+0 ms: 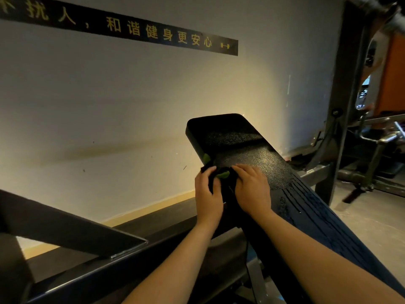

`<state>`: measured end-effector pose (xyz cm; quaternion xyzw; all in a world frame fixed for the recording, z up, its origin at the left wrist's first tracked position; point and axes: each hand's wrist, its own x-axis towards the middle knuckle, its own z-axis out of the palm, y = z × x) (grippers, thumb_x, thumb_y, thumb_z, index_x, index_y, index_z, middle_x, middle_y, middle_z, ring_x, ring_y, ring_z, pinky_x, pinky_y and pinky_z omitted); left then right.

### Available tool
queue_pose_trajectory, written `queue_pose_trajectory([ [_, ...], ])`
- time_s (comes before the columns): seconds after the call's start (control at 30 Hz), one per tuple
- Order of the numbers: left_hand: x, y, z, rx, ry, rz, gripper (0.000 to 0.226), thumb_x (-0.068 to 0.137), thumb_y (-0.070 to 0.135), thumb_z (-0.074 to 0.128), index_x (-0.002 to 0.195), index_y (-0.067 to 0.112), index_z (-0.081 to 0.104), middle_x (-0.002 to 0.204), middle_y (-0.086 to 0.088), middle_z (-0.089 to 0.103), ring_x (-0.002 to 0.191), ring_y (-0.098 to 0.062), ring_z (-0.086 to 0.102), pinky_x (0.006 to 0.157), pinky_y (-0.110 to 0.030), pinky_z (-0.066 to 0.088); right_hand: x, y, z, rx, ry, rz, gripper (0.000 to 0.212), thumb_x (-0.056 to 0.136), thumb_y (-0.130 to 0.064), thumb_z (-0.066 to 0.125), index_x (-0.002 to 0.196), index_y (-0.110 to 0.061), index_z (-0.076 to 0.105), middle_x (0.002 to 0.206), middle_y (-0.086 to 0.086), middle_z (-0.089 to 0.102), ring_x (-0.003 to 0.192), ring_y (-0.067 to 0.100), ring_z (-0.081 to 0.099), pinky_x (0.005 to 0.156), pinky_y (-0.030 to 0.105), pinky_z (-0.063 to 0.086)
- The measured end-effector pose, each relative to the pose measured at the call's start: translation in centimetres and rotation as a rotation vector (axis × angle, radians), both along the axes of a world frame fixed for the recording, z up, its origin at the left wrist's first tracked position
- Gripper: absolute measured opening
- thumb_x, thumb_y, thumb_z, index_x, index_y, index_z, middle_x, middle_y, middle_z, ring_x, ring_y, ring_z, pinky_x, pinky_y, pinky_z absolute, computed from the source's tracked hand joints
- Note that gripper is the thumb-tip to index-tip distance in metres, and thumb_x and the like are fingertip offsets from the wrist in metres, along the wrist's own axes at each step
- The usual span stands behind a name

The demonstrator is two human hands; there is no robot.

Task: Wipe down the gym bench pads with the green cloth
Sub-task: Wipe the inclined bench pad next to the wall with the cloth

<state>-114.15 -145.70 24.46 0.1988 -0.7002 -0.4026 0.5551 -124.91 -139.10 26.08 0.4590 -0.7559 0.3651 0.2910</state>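
Gripping the bunched green cloth (222, 174), the left hand (208, 195) curls its fingers round the fabric at the left edge of the bench pad (252, 154). The right hand (252, 189) lies palm down just beside it, bent fingers resting on the cloth; whether they pinch it I cannot tell. The cloth sits between the two hands on the pad's left edge, looking mostly dark in the dim light with green showing in two patches. The black, textured pad slopes up toward a pale wall (109, 106). A black banner (122, 29) with yellow characters runs along that wall. A dark steel upright (341, 84) stands beyond the pad's right edge.
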Motion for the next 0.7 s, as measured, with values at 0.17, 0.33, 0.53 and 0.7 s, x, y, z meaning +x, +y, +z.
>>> queue_pose_trajectory([
  [0.17,-2.4,-2.2,5.1,0.071,-0.065,0.038,0.038,0.107,0.027,0.040,0.145,0.022,0.043,0.145,0.006,0.041,0.130,-0.005,0.039,0.106,-0.020,0.030,-0.4,-0.1,-0.4,-0.057,-0.027,0.025,0.036,0.092,-0.012,0.052,0.124,-0.018,0.067,0.124,-0.003,0.063,0.116,0.020,0.053,0.090,0.041,0.049],
  [0.33,-2.8,-0.2,3.3,0.091,-0.052,0.118,0.009,0.107,0.024,0.041,0.110,0.027,0.049,0.108,0.015,0.051,0.094,0.007,0.051,0.075,-0.005,0.037,-0.6,-0.1,-0.3,-0.074,-0.053,0.034,0.034,0.092,-0.011,0.052,0.122,-0.016,0.068,0.122,-0.002,0.065,0.114,0.023,0.055,0.086,0.040,0.050],
  [0.53,-1.8,3.5,-0.7,0.038,-0.096,0.142,0.009,0.105,0.025,0.044,0.106,0.020,0.052,0.102,0.015,0.050,0.093,0.011,0.050,0.071,-0.004,0.041,-0.7,0.7,0.3,0.000,-0.207,0.073,0.045,0.092,-0.012,0.048,0.133,-0.029,0.059,0.132,-0.015,0.056,0.125,0.010,0.043,0.076,0.030,0.041],
  [0.7,-0.9,6.8,-3.5,-0.009,-0.140,0.138,0.006,0.104,0.029,0.048,0.104,0.029,0.053,0.105,0.017,0.050,0.096,0.005,0.052,0.076,-0.013,0.042,-1.4,1.2,0.5,0.012,-0.266,0.174,0.041,0.099,-0.015,0.044,0.131,-0.035,0.059,0.132,-0.017,0.056,0.123,0.006,0.042,0.076,0.030,0.041],
])
